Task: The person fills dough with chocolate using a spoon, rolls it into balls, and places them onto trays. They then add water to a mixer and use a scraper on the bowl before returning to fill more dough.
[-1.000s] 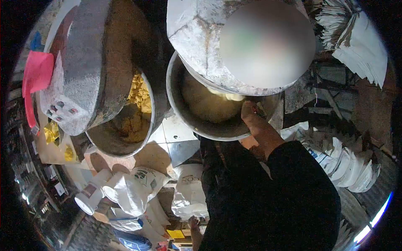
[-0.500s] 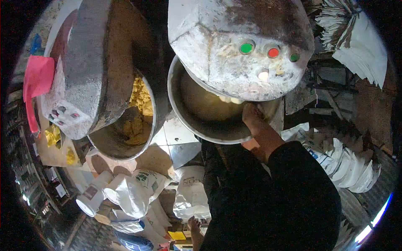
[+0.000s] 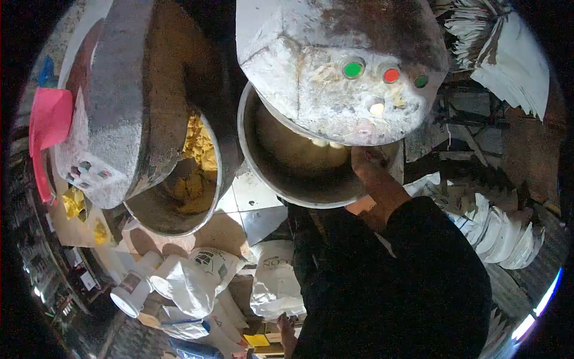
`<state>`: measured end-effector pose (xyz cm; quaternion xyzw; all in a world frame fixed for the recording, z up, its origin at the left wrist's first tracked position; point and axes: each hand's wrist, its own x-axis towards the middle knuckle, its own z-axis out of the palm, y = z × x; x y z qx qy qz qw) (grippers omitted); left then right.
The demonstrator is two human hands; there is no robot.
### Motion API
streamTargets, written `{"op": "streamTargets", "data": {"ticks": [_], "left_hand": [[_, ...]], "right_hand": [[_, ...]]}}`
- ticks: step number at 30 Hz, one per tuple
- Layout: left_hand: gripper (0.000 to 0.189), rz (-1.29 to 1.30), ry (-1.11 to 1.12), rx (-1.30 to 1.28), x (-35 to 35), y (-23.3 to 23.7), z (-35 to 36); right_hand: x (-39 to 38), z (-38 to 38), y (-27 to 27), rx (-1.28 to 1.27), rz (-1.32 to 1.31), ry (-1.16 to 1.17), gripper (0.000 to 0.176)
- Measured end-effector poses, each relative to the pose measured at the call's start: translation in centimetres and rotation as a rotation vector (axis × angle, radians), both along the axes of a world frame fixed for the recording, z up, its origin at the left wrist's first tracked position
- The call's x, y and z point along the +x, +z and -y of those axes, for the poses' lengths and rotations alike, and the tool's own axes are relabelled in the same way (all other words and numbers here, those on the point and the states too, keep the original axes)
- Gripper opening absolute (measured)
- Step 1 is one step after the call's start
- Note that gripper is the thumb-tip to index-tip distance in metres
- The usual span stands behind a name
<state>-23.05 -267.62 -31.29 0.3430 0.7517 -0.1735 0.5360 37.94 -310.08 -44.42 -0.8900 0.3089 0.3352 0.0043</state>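
Reaching with right hand over the 4 o'clock rim of the right bowl, toward pale dough at the bowl's 1 o'clock, tucked under the mixer head. Fingers hidden beneath the head: cannot tell whether spread or pinching. Left hand out of view. Best to keep the wrist low along the wall, clear of the head, and take dough from its edge. Against half a second ago: reaches slightly deeper. Also noting rearranged yellow dough in left bowl.
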Motion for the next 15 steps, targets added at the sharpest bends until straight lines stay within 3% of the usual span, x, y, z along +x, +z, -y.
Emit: {"op": "streamTargets", "data": {"ticks": [3, 6, 10, 12, 15], "left_hand": [[0.025, -0.116, -0.025, -0.057, 2.3, -0.1, 0.2], [0.030, -0.067, -0.114, -0.042, 2.9, -1.5, 0.4], [0.039, -0.203, 0.031, -0.126, 2.7, -3.1, -0.6], [0.038, -0.061, -0.048, 0.009, 4.5, -1.4, 1.3], [0.038, -0.012, -0.056, -0.005, 3.6, -1.0, 2.0]], "right_hand": [[-0.1, 0.7, 0.5, -0.006, 0.005, -0.003, 0.033], [-0.1, 1.7, 0.8, -0.018, 0.014, -0.005, 0.034], [0.1, 2.3, 0.7, -0.039, 0.023, 0.000, 0.035], [0.1, 2.5, 0.8, -0.039, 0.025, 0.013, 0.036], [0.0, 2.8, 0.6, -0.044, 0.035, 0.018, 0.036]]}}
